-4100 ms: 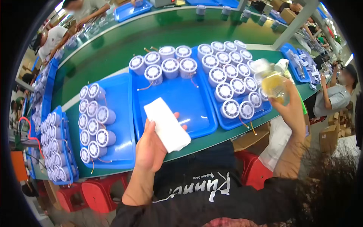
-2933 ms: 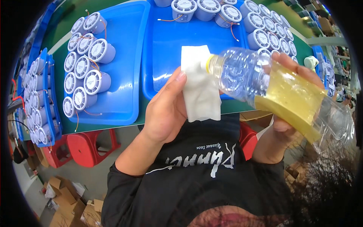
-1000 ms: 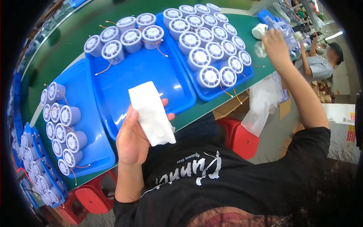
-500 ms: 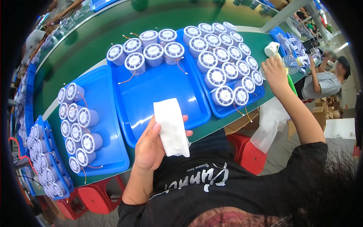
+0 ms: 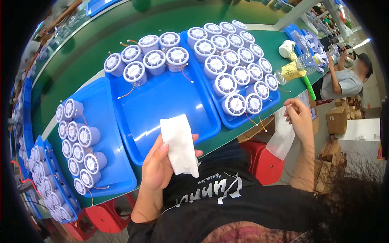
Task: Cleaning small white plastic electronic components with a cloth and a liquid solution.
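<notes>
At the far left, a blue tray (image 5: pixel 73 193) crowded with pale lilac cylinders stands near a red cable (image 5: pixel 20 167). Next to it on the green desk (image 5: pixel 270 42), a left tray (image 5: pixel 115 162) carries more cylinders down its left side, thin wires trailing from several. A red stool (image 5: pixel 107 216) shows below the desk's near edge.

In the middle tray (image 5: pixel 162 97), seven cylinders are gathered at the far end, the near part bare. In front of its near side, the left hand (image 5: pixel 159 166) has its grip clamped on a folded white cloth (image 5: pixel 178 146), thumb on the front and fingertips showing past the right edge.

The right tray (image 5: pixel 231 122) is packed with cylinders in rows. Another red stool (image 5: pixel 265 164) sits below, with a translucent bag (image 5: pixel 279 139) beside it. Farther right, a clear bottle (image 5: pixel 292 71) with a yellow label lies on its side on the desk, near a white rounded object (image 5: pixel 287 49) and a bright green strip (image 5: pixel 309 88). Nearer, the right hand (image 5: pixel 300 119) is raised just off the desk's near edge, its grip loose, fingers bent and apart from the bottle. Beyond, at the far right, is a co-worker in a grey shirt (image 5: pixel 349 84).
</notes>
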Motion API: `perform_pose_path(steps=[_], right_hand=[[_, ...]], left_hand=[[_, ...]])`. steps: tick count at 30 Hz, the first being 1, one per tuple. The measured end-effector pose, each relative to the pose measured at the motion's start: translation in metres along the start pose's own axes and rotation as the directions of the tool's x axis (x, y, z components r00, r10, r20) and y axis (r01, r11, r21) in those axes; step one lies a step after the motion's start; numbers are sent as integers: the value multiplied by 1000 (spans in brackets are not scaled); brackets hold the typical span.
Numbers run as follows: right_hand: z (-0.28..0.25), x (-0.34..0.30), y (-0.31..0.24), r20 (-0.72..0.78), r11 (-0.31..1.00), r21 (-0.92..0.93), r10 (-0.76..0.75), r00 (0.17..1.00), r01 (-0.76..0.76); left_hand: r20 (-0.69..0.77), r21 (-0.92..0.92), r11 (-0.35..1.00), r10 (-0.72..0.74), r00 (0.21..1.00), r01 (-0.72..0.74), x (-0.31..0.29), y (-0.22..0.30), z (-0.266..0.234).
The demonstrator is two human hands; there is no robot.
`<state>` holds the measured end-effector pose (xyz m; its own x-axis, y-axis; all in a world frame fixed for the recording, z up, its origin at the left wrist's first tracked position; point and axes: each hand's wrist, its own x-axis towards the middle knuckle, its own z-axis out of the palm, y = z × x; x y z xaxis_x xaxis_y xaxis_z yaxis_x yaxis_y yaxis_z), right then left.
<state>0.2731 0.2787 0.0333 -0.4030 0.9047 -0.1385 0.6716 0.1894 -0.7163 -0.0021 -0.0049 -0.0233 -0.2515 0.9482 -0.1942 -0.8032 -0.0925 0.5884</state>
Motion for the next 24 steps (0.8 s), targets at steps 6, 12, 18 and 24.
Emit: perform_pose_path(steps=[6,12,18,24], right_hand=[[54,-2,9,311,681,647,176,934,-344],[71,12,9,250,600,726,226,941,-337],[84,77,-17,271,695,671,92,958,-257],[118,159,-65,253,707,683,7,967,-184]], left_hand=[[-15,58,998,-38,999,39,2,3,-1],[-17,26,996,-85,996,86,1,1,0],[-82,75,995,-64,995,70,-3,-8,7],[-17,-15,989,-149,989,149,-2,-5,0]])
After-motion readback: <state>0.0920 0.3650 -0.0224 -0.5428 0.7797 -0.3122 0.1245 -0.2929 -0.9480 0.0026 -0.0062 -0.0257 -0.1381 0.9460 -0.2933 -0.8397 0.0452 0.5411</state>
